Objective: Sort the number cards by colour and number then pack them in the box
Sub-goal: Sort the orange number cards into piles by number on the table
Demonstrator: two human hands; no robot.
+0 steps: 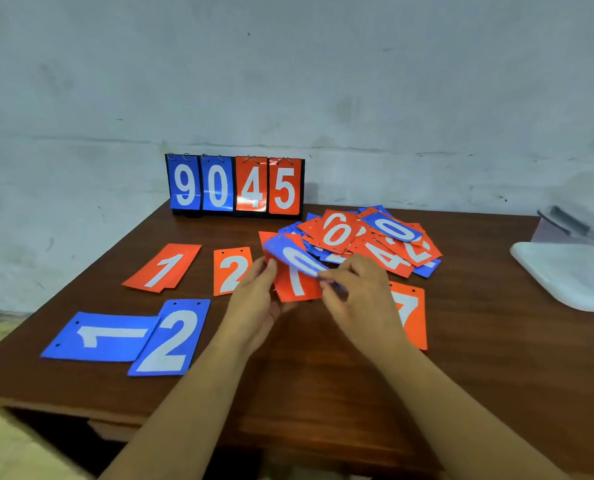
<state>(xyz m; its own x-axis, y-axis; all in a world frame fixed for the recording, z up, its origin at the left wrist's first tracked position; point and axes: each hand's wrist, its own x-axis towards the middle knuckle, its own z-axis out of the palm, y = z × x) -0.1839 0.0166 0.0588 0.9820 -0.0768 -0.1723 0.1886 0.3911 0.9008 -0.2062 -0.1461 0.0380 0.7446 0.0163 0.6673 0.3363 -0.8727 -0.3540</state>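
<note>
My left hand holds a small fan of cards above the table; a red card shows under a blue 0 card. My right hand pinches the blue 0 card's lower edge. Laid out flat are a red 1 card, a red 2 card, a blue 1 card turned sideways and a blue 2 card. A red 7 card lies partly hidden behind my right wrist. A loose pile of mixed red and blue cards sits behind my hands.
A flip scoreboard reading 9 0 4 5 stands at the back edge of the brown wooden table against the wall. A clear plastic box with its lid rests at the table's right edge.
</note>
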